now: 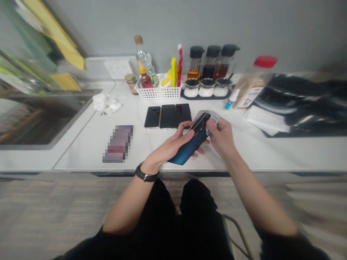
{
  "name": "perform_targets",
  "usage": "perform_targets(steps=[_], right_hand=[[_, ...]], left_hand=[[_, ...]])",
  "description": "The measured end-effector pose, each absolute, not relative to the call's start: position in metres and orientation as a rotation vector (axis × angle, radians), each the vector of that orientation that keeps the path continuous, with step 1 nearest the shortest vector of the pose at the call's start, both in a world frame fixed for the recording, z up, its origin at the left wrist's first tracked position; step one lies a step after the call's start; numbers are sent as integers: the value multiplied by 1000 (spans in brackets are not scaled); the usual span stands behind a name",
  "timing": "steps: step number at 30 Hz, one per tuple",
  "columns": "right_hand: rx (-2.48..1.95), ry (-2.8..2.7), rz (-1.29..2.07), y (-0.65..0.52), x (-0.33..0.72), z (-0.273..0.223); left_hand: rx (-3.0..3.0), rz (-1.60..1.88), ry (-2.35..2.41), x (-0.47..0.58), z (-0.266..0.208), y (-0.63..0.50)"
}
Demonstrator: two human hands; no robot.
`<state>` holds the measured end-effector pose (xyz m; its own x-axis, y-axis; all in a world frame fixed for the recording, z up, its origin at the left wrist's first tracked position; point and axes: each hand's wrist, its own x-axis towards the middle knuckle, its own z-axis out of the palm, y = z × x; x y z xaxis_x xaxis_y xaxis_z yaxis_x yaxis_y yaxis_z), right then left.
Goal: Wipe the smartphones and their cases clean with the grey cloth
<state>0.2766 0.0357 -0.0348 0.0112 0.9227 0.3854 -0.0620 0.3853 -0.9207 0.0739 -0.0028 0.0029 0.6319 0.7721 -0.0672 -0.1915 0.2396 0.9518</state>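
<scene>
My left hand (177, 141) is wrapped round a blue smartphone (187, 151), which is tilted above the counter's front part with its dark camera strip at the upper end. Pinched in my right hand (221, 135) is a crumpled white tissue (214, 115), pressed at the phone's upper right edge. Just behind the hands, three dark phones lie side by side: a left one (152, 117), a middle one (167, 116) and a right one (183, 112), partly covered by my left hand. A pixelated purplish flat object (118, 143) lies to the left.
A white basket (159, 94) of bottles stands by the wall, beside a black rack (204, 96) with jars and sauce bottles. Farther right are a red-lidded jar (251, 86), a small blue bottle (231, 100) and a black hob (306, 108). Crumpled tissues (107, 104) lie near the sink (54, 147).
</scene>
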Motion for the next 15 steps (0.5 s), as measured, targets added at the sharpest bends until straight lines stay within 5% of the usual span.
perform_targets(steps=[6,15], right_hand=[[-1031,-980,873,29,250,-39],[-1092,-1715,235,-20,221,-67]], left_hand=[[1092,884,716,81,1,-7],[1312,1293,1173,85,-16,3]])
